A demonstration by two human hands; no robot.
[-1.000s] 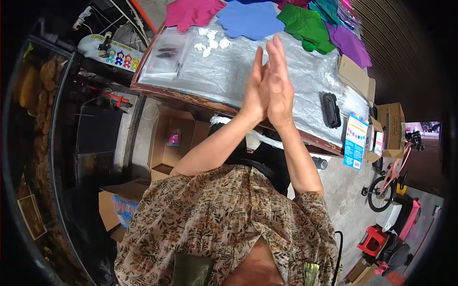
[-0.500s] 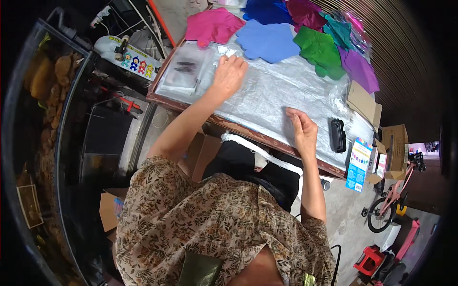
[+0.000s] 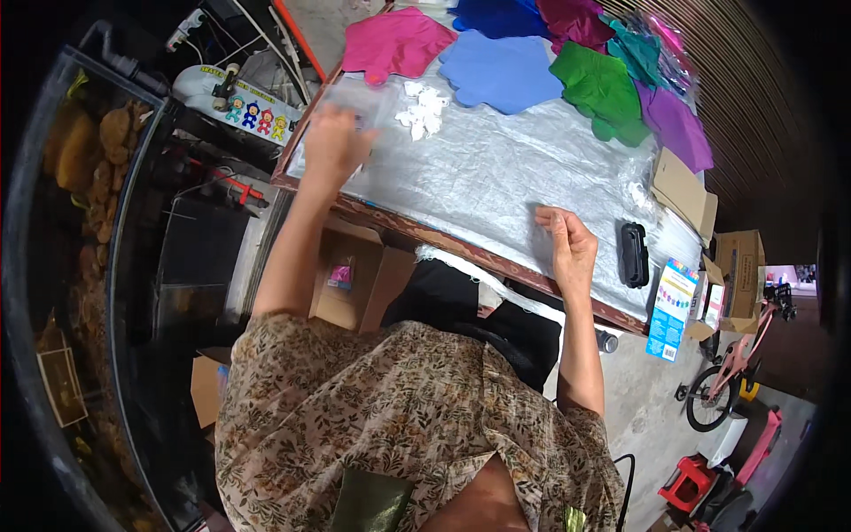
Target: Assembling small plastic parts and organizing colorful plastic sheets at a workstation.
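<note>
Blurred by motion, my left hand [image 3: 335, 146] is over the clear plastic sleeves [image 3: 372, 99] at the table's left end; its thumb looks apart, but the fingers are smeared. A small heap of white cut-out pieces [image 3: 424, 111] lies to the right of that hand. My right hand [image 3: 573, 244] rests near the table's front edge, thumb against curled fingers, and nothing shows in it. Pink [image 3: 399, 44], light blue [image 3: 501, 75], green [image 3: 598, 93] and purple [image 3: 675, 124] shiny scalloped pieces lie along the far side.
A silvery sheet [image 3: 496, 168] covers the table. To the right are a black case [image 3: 633, 254], a blue-and-white printed box [image 3: 671, 310] and cardboard boxes [image 3: 740, 266]. A glass tank [image 3: 106, 266] and a skateboard [image 3: 239, 106] are on the left. A pink bicycle [image 3: 722, 372] is at far right.
My left hand has moved left from the white pieces to the plastic sleeves. The white heap now shows in full. My right hand has stayed nearly in place.
</note>
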